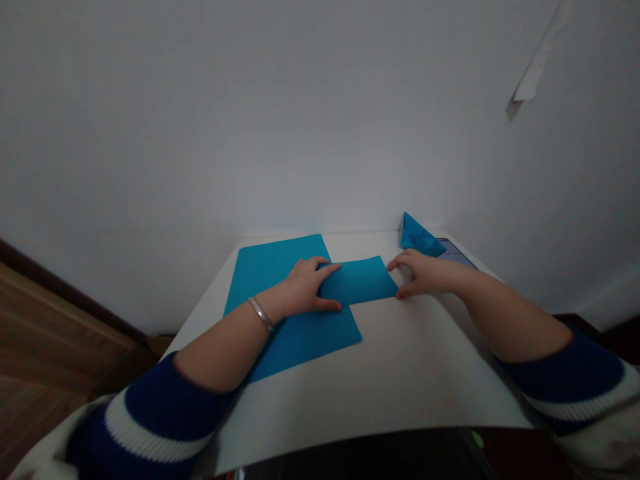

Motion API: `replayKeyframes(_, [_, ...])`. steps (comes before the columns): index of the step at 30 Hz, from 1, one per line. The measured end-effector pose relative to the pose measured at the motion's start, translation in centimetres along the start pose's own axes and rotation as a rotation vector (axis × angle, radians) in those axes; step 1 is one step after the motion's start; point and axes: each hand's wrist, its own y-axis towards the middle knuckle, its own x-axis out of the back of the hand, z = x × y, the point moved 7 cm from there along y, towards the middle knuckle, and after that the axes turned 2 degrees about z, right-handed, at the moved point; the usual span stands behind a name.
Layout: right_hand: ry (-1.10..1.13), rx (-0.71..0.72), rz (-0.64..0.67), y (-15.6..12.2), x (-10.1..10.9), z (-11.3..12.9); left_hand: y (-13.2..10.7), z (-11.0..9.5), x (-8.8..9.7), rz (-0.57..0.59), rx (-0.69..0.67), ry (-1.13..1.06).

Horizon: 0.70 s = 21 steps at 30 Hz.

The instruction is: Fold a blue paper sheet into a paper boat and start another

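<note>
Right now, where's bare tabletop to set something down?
White table: broad near patch, between large blue sheet and right forearm; smaller far strip, between that sheet and folded blue piece. Crowded: centre, left hand and right hand at smaller blue paper; far right, screen.

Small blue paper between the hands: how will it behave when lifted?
The small blue paper is probably light, since it looks thin. Its slightly bowed far edge suggests it may flex. Lying partly over the larger blue sheet, it could slide across it.
</note>
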Motion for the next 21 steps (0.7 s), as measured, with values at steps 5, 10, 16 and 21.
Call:
replayKeyframes(5, [0.007,-0.061,-0.111,0.6,-0.3,0.2,0.2,-0.3,0.5,-0.057,0.012,-0.193])
replayKeyframes(10, [0.017,-0.09,-0.197,1.3,-1.3,0.0,0.0,-0.1,1.7,-0.209,0.16,-0.41])
replayKeyframes(16, [0.308,-0.023,-0.263,1.8,-1.4,0.0,-0.5,1.4,3.0,-0.468,0.244,-0.745])
replayKeyframes(21, [0.639,0.038,-0.17,2.5,-2.4,0.6,-1.0,2.2,3.8,-0.696,0.243,-1.095])
